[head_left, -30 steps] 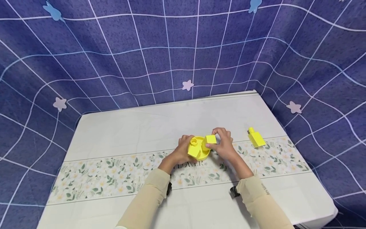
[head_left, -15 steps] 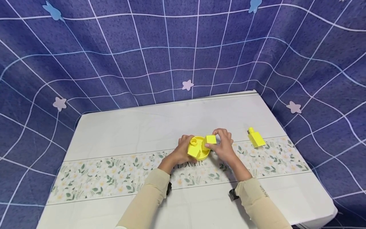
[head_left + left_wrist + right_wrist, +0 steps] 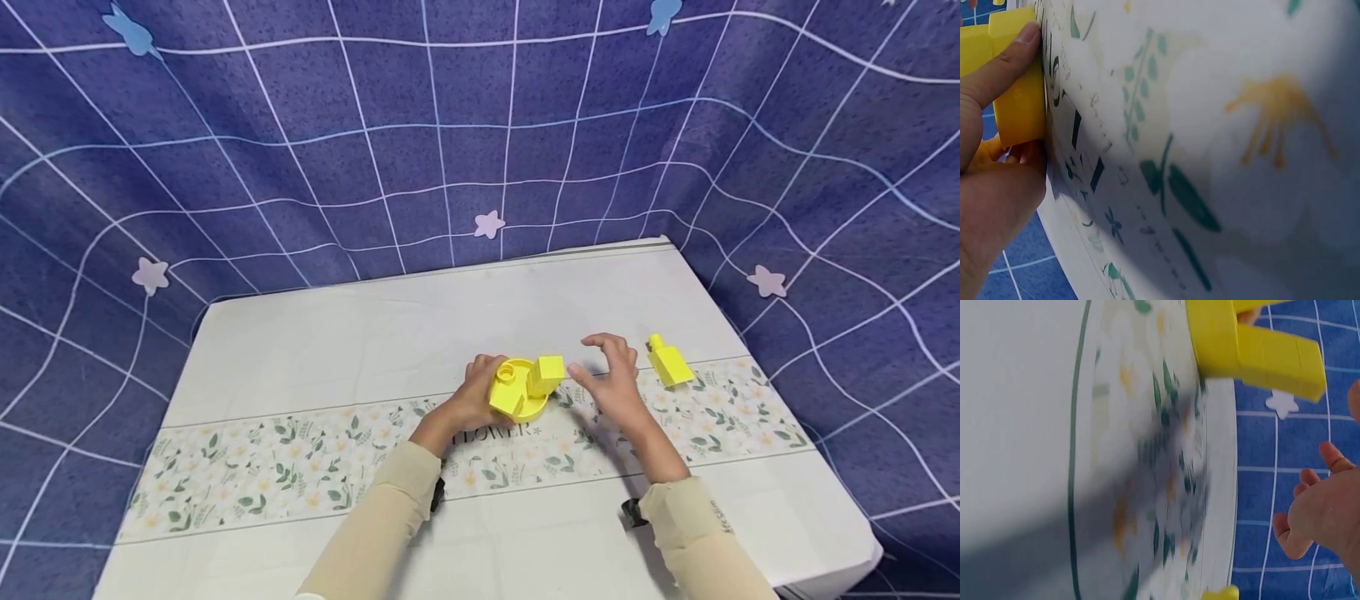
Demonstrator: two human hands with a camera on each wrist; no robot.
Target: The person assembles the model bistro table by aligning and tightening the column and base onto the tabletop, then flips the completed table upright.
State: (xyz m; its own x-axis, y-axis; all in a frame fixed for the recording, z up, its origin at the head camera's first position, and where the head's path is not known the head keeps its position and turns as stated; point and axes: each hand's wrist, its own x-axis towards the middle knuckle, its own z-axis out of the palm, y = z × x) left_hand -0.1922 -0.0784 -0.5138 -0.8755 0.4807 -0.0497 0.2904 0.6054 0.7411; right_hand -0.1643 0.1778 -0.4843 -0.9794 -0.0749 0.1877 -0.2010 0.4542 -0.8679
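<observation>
While the round yellow dish (image 3: pixel 534 414) is gripped by the left hand (image 3: pixel 476 393) on the flowered cloth (image 3: pixel 300 467), in the head view nothing is held by the right hand (image 3: pixel 617 390), spread just beside the upright block (image 3: pixel 547 375) in the dish. "LOWER" can be read on the cloth; the print on the right sleeve (image 3: pixel 697 517) is too small. In the left wrist view, dark letters (image 3: pixel 1077 128) are seen near the gripped dish. In the right wrist view, the block is left untouched by the right hand.

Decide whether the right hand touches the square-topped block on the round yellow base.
Apart: right wrist view shows blue curtain between right hand and block.
</observation>
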